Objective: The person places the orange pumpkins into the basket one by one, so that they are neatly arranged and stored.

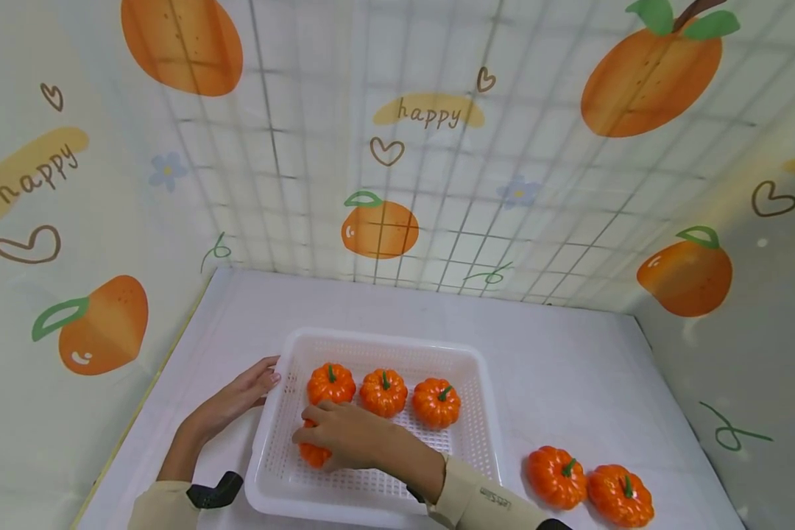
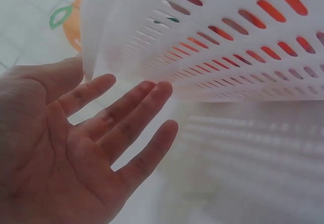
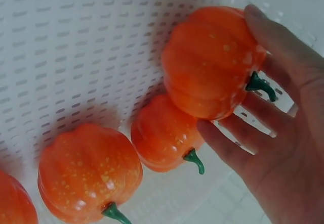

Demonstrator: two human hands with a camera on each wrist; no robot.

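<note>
A white plastic basket [image 1: 377, 508] with slotted walls stands on the table. My right hand [image 1: 354, 436] reaches into its near left part and grips a small orange toy pumpkin [image 1: 314, 455]. In the right wrist view thumb and fingers curve round that pumpkin [image 3: 212, 62], whose green stem points toward the palm. Behind it, three more pumpkins [image 1: 383, 392] sit in a row along the basket's far side. At the basket's left rim is my left hand [image 1: 235, 397]. Its fingers [image 2: 136, 113] are spread and fairly straight, the fingertips right at the basket's slotted wall [image 2: 238, 47].
Two more pumpkins [image 1: 556, 477] lie side by side on the white tabletop [image 1: 570, 368], right of the basket. A pale curtain [image 1: 437, 169] printed with oranges and hearts encloses the table at the back and sides, with a wire grid showing behind it.
</note>
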